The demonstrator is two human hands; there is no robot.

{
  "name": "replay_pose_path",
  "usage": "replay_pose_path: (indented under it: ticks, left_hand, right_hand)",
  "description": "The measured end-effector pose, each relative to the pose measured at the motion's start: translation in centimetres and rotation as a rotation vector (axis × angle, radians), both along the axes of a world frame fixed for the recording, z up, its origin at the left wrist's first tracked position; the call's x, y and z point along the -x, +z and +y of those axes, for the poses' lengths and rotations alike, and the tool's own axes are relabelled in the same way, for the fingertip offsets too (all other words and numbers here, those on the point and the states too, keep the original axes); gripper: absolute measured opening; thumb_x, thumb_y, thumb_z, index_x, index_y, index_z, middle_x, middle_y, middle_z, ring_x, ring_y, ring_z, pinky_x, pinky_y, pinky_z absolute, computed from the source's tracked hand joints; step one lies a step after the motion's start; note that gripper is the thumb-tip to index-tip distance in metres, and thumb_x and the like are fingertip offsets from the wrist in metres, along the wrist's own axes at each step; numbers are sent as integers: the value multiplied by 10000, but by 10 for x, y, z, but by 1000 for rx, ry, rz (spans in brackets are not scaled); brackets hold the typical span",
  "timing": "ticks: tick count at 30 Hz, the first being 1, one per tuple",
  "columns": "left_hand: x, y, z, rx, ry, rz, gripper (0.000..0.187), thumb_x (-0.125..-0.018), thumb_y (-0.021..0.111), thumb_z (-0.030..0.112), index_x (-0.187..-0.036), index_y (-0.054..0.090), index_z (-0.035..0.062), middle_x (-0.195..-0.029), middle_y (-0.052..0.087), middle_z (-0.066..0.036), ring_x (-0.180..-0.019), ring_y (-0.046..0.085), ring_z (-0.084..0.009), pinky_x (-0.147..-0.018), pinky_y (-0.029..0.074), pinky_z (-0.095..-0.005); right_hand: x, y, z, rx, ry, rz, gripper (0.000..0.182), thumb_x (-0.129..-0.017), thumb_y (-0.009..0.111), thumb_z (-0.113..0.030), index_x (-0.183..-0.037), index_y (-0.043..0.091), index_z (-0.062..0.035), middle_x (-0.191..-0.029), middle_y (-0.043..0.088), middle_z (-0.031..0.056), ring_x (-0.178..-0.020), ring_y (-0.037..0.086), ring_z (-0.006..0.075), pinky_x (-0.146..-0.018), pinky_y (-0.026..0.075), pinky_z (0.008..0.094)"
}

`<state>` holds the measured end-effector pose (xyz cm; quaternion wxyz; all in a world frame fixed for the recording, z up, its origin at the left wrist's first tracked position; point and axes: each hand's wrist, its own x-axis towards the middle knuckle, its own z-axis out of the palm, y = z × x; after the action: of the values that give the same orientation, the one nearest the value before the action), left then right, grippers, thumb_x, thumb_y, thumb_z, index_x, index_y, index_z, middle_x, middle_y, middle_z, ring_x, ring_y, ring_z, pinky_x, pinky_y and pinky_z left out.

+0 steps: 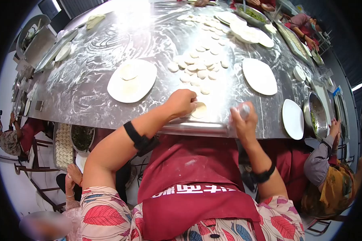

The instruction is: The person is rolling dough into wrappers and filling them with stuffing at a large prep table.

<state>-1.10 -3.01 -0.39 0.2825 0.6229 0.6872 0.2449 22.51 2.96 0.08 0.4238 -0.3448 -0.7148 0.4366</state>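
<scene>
My left hand is closed in a pinch at the left edge of a round, flat dough wrapper, which lies on the steel table near its front edge. To the right, my right hand is wrapped round what looks like a rolling pin; only its pale end shows above the fingers. The pin is apart from the wrapper. Just beyond my left hand, many small flattened dough pieces lie in a loose cluster, some overlapping. A white plate with a couple of rolled wrappers stands left of them.
An unloaded white plate stands right of the dough pieces, another white plate near the right front edge. Beside it is a metal bowl with green filling. Flour streaks the steel table. Other people work on both sides and across.
</scene>
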Motion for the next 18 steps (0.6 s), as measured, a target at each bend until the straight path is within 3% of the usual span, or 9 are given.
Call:
replay_pose_path:
  ticks: [1,2,6,10,11,13,14,17,18]
  left_hand:
    - [1,-1,-2,34,60,-59,173,-761,642,136,-860,630,-5,-734,630,-142,-691,619,-221,-649,471,-346]
    - [5,-13,0,215,131,-394,184,-751,655,148,-858,641,0,-727,632,-141,-680,617,-219,-645,472,-340]
    - [-9,14,6,124,-26,59,194,-780,630,170,-841,649,-14,-735,635,-178,-679,613,-266,-663,472,-359]
    - [-8,5,22,91,1,-6,200,-784,607,170,-839,638,-20,-731,626,-195,-671,602,-299,-654,465,-370]
    - [-8,1,18,67,-25,11,193,-783,604,161,-839,633,-22,-721,625,-188,-669,602,-288,-652,465,-368]
    - [-3,-1,8,19,-66,42,179,-779,597,142,-841,621,-24,-703,623,-175,-664,604,-266,-649,465,-364]
    - [-3,5,5,135,-12,-92,157,-767,589,110,-845,606,-25,-692,621,-144,-665,600,-229,-649,465,-357]
    - [-3,10,4,158,-136,-99,150,-776,584,97,-856,607,-28,-709,623,-121,-687,594,-209,-661,464,-353]
    - [-6,13,7,146,-120,-77,155,-785,581,100,-865,614,-29,-750,633,-156,-720,608,-247,-679,464,-352]
  right_hand:
    - [-3,1,-11,108,39,113,148,-830,620,-52,-847,473,-46,-623,548,32,-540,537,86,-479,428,238]
    - [-1,2,-8,66,15,67,154,-828,622,-55,-846,470,-43,-618,545,30,-531,534,88,-470,423,239]
    - [49,9,39,-37,-8,30,174,-824,633,-82,-835,466,-34,-602,522,26,-493,509,95,-442,403,243]
    - [60,8,51,-55,18,-7,163,-827,634,-93,-826,480,-41,-611,515,17,-477,492,96,-438,400,243]
    - [48,6,45,-51,2,-21,191,-814,639,-82,-869,471,-10,-623,561,51,-521,530,104,-462,419,260]
    - [4,-6,11,-33,13,-9,157,-822,626,-61,-868,482,-17,-650,558,12,-556,534,79,-492,433,237]
    - [-4,-3,-4,98,22,62,161,-824,623,-60,-892,482,-19,-649,552,19,-557,532,74,-487,424,227]
    - [10,2,9,25,0,8,175,-826,625,-69,-900,475,-19,-643,542,17,-544,518,72,-474,411,223]
    - [26,8,21,0,14,34,181,-828,627,-80,-904,474,-20,-638,540,21,-521,502,80,-456,404,239]
